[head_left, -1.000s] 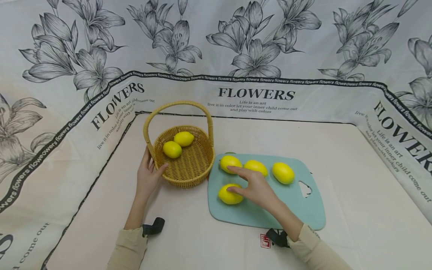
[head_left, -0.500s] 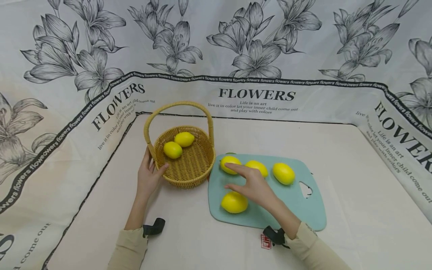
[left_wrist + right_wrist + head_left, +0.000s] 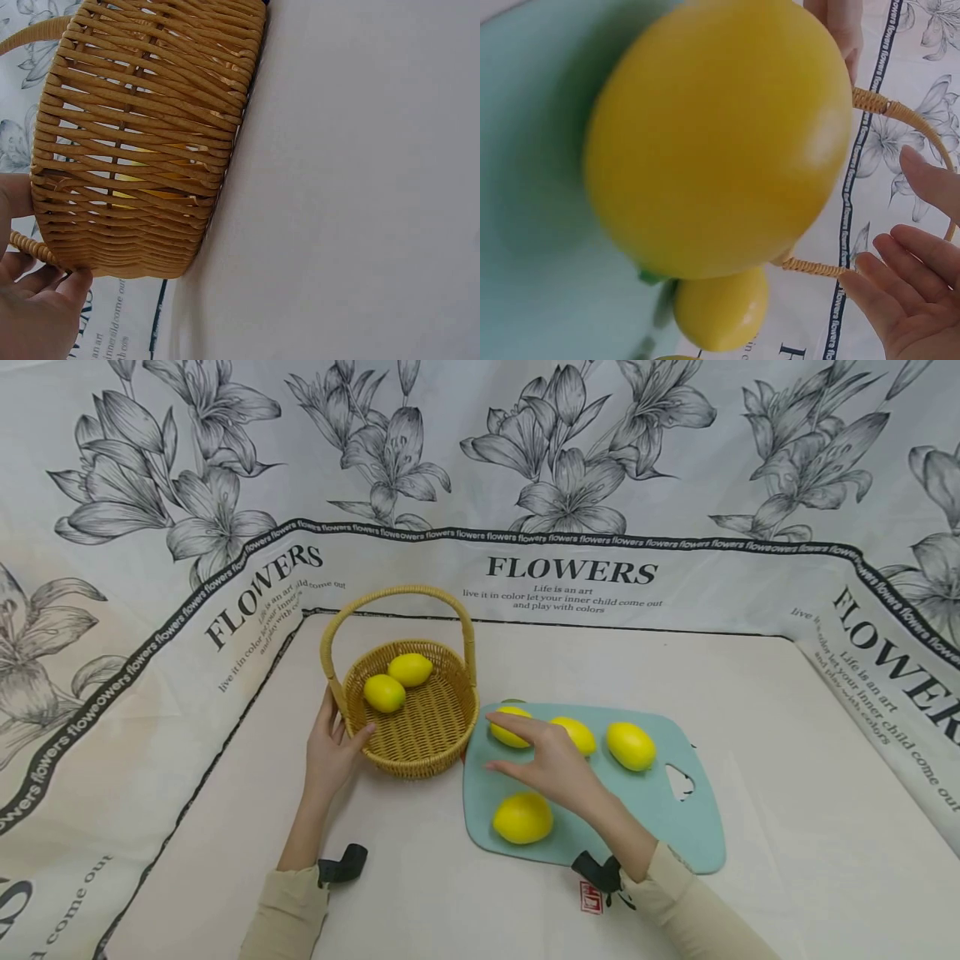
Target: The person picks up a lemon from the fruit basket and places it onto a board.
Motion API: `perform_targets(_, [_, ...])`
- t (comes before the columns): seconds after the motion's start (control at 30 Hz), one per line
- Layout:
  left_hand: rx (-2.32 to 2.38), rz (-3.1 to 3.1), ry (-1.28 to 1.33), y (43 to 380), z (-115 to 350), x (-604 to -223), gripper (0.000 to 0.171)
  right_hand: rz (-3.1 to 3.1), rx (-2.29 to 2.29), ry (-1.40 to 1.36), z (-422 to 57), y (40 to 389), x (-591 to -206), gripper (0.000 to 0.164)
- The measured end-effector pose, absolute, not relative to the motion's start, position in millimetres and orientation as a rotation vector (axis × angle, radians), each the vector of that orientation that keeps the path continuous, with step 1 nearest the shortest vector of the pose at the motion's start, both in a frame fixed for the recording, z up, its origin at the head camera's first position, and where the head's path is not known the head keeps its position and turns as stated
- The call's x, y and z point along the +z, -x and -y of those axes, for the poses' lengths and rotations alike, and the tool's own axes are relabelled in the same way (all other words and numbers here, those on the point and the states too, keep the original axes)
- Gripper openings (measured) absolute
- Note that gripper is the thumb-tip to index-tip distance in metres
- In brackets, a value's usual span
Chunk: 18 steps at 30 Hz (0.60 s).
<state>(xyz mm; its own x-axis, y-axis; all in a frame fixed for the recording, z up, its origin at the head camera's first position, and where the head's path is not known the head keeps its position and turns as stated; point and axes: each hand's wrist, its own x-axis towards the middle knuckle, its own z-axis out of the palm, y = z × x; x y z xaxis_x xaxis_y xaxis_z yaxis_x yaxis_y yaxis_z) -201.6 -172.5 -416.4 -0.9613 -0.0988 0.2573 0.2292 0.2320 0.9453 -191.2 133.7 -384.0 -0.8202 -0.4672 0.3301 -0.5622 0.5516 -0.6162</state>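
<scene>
At the left of the head view, my left hand (image 3: 328, 760) grips the near-left rim of a wicker basket (image 3: 423, 727), thumb inside. The left wrist view shows its fingers against the basket wall (image 3: 142, 135). Two lemons, one in front (image 3: 384, 693) and one behind (image 3: 410, 669), lie in the basket. My right hand (image 3: 566, 770) hovers over a pale blue cutting board (image 3: 637, 818), thumb and fingers spread, holding nothing. A lemon (image 3: 522, 818) sits just in front of it, large in the right wrist view. Behind the hand, two lemons are partly covered by it.
Another lemon (image 3: 632, 746) rests toward the board's right side, near the handle cutout (image 3: 678, 782). The basket's tall handle (image 3: 397, 591) arches upward. A flower-printed cloth (image 3: 570, 502) rises behind and at both sides of the white table surface (image 3: 795, 827).
The near lemon has rolled toward the front edge of the board and slightly right, away from the right thumb. My right hand has shifted a little left. The left hand and basket stay put.
</scene>
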Motion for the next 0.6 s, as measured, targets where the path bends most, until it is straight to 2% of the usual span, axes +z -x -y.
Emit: perform_targets(0.6, [-1.803, 2.253, 0.092, 202.1, 171.7, -415.0, 0.088, 2.584, 1.140, -0.970, -112.8, 200.1, -369.9, 0.062])
